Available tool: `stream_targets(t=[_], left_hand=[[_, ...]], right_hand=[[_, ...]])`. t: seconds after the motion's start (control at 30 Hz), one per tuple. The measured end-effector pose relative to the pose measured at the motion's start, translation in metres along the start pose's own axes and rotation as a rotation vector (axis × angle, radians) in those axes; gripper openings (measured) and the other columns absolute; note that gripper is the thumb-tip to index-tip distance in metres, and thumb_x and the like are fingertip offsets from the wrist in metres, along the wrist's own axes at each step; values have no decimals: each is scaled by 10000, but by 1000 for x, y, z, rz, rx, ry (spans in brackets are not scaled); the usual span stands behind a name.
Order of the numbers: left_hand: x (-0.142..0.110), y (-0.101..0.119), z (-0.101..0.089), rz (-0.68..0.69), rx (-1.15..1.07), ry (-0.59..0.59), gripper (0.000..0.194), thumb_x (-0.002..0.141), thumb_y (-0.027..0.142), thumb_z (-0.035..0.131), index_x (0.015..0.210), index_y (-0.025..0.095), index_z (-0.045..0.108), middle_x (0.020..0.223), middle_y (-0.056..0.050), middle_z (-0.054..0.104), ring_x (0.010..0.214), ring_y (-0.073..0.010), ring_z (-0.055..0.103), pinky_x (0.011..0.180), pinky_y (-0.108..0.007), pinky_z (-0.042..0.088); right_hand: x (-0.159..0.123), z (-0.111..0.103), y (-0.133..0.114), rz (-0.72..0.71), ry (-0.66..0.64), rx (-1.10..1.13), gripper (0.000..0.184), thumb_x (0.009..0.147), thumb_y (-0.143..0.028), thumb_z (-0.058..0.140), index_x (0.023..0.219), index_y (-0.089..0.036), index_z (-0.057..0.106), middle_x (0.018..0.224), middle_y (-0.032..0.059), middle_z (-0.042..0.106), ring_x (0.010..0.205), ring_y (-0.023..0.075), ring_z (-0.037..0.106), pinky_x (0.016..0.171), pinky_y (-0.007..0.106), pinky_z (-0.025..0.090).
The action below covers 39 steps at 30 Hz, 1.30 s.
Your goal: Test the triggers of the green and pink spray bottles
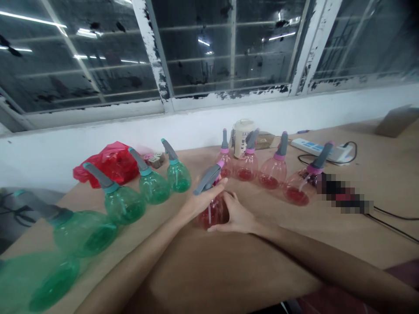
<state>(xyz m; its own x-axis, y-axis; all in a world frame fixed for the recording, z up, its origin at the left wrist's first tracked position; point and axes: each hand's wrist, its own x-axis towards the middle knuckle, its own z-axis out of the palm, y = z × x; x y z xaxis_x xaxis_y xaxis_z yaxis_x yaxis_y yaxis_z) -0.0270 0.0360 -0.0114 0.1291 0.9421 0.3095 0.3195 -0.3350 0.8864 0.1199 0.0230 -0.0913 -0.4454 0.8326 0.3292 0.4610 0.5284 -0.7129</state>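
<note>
A pink round spray bottle with a grey trigger head stands on the brown table in the middle. My left hand grips it near the neck, the thumb up by the grey nozzle. My right hand wraps round the bottle's right side and base. Behind it stands a row of several more pink spray bottles. To the left runs a line of several green spray bottles, curving toward the near left corner.
A crumpled red plastic bag lies at the back left. A white jar stands by the wall under the window. A white power strip with black cables lies at the right, beside a blurred dark object.
</note>
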Motion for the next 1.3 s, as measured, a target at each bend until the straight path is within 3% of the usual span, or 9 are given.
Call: stream_targets(t=[0.33, 0.5, 0.6, 0.77, 0.9, 1.07, 1.3], left_hand=[[1, 13, 2, 100, -101, -109, 171, 785, 337, 651, 905, 216, 664, 890, -38, 716, 842, -199, 679, 819, -306, 517], [2, 13, 2, 126, -82, -115, 188, 784, 310, 644, 942, 210, 666, 813, -36, 714, 753, -196, 674, 743, -309, 522], [2, 9, 3, 75, -18, -92, 153, 773, 343, 648, 834, 204, 673, 697, -18, 686, 668, -189, 654, 680, -301, 514], [0, 9, 4, 16, 3, 1, 134, 737, 332, 676, 820, 226, 673, 830, -29, 711, 803, -202, 669, 797, -331, 510], [-1, 13, 4, 30, -24, -24, 133, 757, 335, 651, 821, 221, 677, 736, -23, 702, 753, -208, 666, 758, -329, 520], [0, 14, 4, 126, -37, -66, 160, 802, 314, 600, 907, 231, 688, 790, -18, 715, 714, -182, 653, 727, -291, 509], [0, 11, 3, 53, -8, -54, 172, 785, 347, 616, 860, 213, 695, 667, 0, 675, 585, -164, 606, 583, -261, 473]], right_hand=[[0, -1, 8, -35, -31, -25, 906, 616, -630, 712, 1329, -192, 367, 1321, 145, 483, 1261, 362, 360, 1033, 557, 303], [1, -2, 7, -114, -21, -40, 916, 637, -616, 705, 1357, -206, 314, 1373, 142, 444, 1296, 348, 344, 1072, 552, 242], [0, -3, 6, -81, -31, -13, 931, 612, -619, 721, 1354, -219, 325, 1380, 140, 440, 1261, 346, 398, 1043, 545, 305], [-1, -4, 3, -42, -67, 136, 911, 603, -581, 747, 1337, -220, 347, 1346, 133, 482, 1223, 315, 479, 1006, 504, 397], [0, -6, -1, -3, -58, 192, 905, 587, -562, 765, 1322, -212, 371, 1340, 135, 498, 1226, 319, 490, 1022, 522, 388], [-1, -8, -3, 10, -54, 186, 910, 577, -557, 776, 1323, -210, 388, 1348, 133, 494, 1237, 319, 480, 1025, 519, 390], [-1, -7, 3, 14, -75, 156, 916, 566, -558, 781, 1332, -240, 390, 1334, 115, 499, 1211, 326, 493, 998, 514, 406]])
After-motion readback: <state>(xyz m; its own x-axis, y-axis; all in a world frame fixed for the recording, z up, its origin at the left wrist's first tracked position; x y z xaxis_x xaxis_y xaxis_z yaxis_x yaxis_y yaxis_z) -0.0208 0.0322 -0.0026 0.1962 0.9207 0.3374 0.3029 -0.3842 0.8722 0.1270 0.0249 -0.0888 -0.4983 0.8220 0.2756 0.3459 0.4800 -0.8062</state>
